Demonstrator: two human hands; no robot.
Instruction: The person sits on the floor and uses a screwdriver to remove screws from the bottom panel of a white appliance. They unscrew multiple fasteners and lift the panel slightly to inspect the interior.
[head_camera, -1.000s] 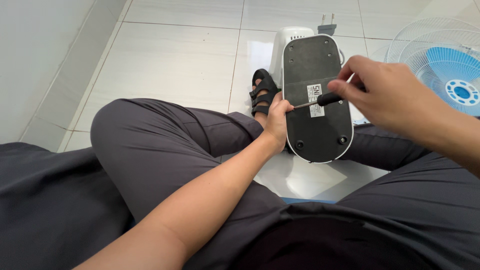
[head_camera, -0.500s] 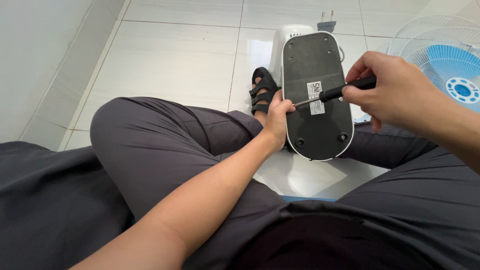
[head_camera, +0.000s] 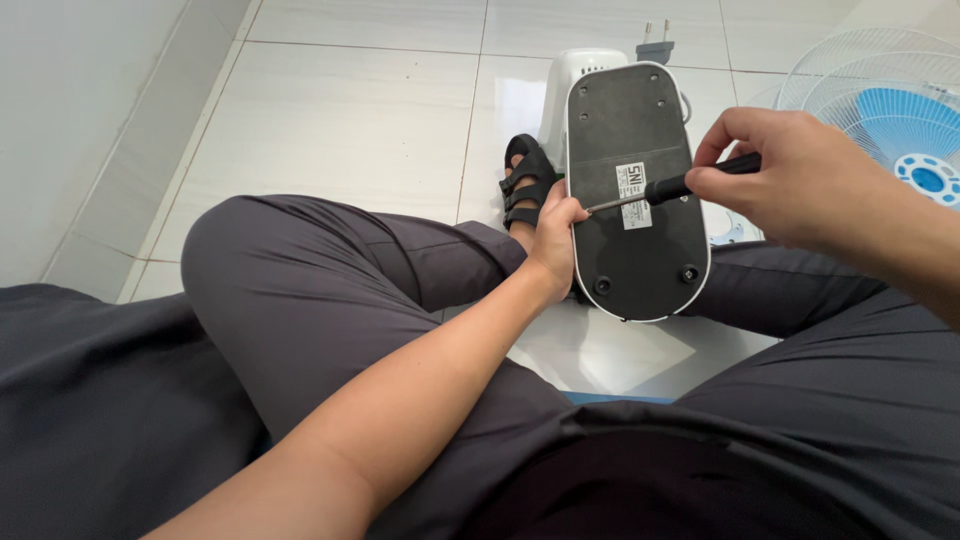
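A white appliance base (head_camera: 632, 240) stands tilted between my legs, its dark grey oval underside facing me, with a small white label in the middle. My left hand (head_camera: 556, 235) grips its left edge and holds it up. My right hand (head_camera: 800, 180) is closed on a black-handled screwdriver (head_camera: 690, 183), whose metal tip points left and touches the underside near the left edge, close to my left thumb. Two round feet sit near the underside's lower end.
I sit cross-legged on white floor tiles (head_camera: 350, 110) in dark grey trousers, a black sandal (head_camera: 527, 180) on my foot beside the base. A white fan guard with blue blades (head_camera: 900, 120) lies at the right. A grey power plug (head_camera: 655, 45) lies behind the base.
My right hand has shifted the screwdriver slightly up and left across the underside, the tip coming closer to the left edge. My left hand has stayed on the base.
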